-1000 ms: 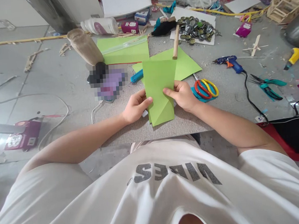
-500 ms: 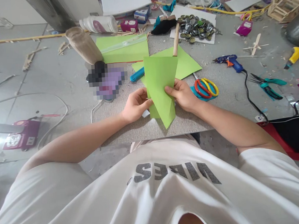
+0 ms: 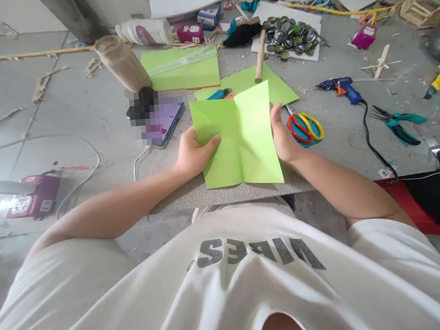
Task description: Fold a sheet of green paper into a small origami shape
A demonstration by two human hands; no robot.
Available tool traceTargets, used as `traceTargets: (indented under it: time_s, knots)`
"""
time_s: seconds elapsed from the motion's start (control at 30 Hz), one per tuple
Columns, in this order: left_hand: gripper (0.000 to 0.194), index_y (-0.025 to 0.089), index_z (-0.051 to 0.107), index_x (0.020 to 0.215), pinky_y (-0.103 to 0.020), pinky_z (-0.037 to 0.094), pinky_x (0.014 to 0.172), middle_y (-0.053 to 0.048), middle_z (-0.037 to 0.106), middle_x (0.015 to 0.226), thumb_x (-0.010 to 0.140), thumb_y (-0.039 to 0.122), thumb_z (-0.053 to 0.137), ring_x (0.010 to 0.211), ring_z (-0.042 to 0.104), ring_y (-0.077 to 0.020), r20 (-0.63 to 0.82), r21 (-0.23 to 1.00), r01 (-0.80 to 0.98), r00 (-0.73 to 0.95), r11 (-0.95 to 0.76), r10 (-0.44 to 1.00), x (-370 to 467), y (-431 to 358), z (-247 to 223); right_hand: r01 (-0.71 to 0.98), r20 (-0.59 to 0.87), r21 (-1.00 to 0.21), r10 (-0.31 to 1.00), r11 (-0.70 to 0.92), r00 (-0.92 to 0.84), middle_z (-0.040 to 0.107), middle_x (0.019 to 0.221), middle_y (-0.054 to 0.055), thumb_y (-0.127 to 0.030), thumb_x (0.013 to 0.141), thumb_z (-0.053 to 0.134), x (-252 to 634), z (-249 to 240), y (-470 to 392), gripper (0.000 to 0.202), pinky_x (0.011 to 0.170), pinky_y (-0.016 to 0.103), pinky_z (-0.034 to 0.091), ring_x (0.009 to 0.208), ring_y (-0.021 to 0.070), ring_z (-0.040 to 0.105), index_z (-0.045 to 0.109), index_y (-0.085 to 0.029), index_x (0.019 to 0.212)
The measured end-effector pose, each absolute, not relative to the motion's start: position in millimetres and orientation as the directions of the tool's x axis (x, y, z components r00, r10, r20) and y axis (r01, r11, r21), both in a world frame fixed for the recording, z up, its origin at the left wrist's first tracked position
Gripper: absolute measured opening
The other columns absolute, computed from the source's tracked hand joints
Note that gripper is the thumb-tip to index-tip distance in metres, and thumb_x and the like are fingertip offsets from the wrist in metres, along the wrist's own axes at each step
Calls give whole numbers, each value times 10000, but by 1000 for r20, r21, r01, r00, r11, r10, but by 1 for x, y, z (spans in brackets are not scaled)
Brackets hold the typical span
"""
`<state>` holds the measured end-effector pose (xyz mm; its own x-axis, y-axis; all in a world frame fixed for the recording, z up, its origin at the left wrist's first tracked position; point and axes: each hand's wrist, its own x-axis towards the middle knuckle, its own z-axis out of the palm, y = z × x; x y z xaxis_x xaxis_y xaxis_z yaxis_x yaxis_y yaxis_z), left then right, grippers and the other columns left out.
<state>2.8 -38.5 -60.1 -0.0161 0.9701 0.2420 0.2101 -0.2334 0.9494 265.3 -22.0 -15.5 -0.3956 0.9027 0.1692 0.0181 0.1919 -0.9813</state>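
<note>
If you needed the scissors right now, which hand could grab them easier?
Right, probably: the right hand is close beside the scissors, while the left hand holds the creased green paper farther away.

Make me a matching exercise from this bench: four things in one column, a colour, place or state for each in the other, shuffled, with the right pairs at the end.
Things
1. Glue gun
2. Caps
3. Creased sheet
4. Scissors

Descriptions
A. Partly opened, with the left hand's thumb on its face
B. Red and yellow handles
C. Blue, with an orange trigger
D. Heaped on a white board

Right pairs
1-C
2-D
3-A
4-B
</note>
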Motion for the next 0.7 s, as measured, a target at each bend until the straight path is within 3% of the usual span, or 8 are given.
traceTargets:
  time_s: [0.1,0.17,0.2,0.27,0.37,0.5,0.6,0.7]
  knots:
    - [516,209,778,1115,-473,788,841,-138,924,1161,854,622,944,1027,895,-340,276,941,218,-53,-259,960,-6,-29,-67,-81,216,-976,908,200,-360,792,1627,95,-1007,958,747,280,-7,-12,885,1294,640,680,1605,377,719,567,-388,1564]
    - [534,223,761,1118,-492,792,882,-129,917,1180,858,652,946,1049,893,-340,284,947,180,-74,-267,956,-11,-21,-72,26,140,-987,924,159,-357,877,1367,62,-759,848,1026,293,-5,-3,1006,1092,604,765,1320,370,850,523,-376,1631]
    - [547,229,752,1122,-505,792,904,-126,913,1192,857,666,947,1059,893,-342,281,952,150,-82,-267,956,-14,-17,-74,95,108,-985,937,147,-332,883,1187,33,-665,803,1086,300,-5,2,967,964,550,782,1137,346,869,598,-349,1576]
    - [573,237,742,1135,-526,789,938,-126,903,1218,839,678,956,1077,892,-349,263,963,89,-96,-255,960,-16,-11,-77,211,62,-969,954,129,-295,824,925,7,-542,784,1118,310,-8,11,711,702,430,722,823,262,781,758,-286,1341]
    - [549,238,749,1155,-529,773,987,-134,892,1258,836,630,965,1116,886,-352,219,976,18,-106,-218,970,-15,-9,-76,307,59,-939,953,154,-296,744,772,11,-490,858,1079,314,-14,21,387,534,339,535,656,177,594,791,-250,953]
    - [482,254,778,1178,-469,757,984,-101,897,1243,843,523,998,1122,880,-328,146,983,-110,-37,-149,989,-8,-21,-66,271,177,-924,928,272,-326,585,713,-7,-707,838,1081,305,-12,18,637,623,358,490,677,155,482,640,-262,720]
    - [631,283,794,1290,-453,768,985,-82,907,1296,826,623,1051,1205,885,-351,85,965,-256,119,-52,989,0,-36,-57,143,216,-937,849,319,-481,686,855,33,-1000,892,859,293,-5,4,738,776,396,603,813,216,641,777,-268,916]
    - [837,281,813,1393,-491,787,1031,-122,871,1489,853,904,960,1378,848,-409,24,930,-354,335,102,942,6,-49,-50,116,278,-874,679,473,-679,866,1337,130,-1031,1043,600,280,-4,-14,815,1209,520,623,1323,336,761,892,-292,1226]
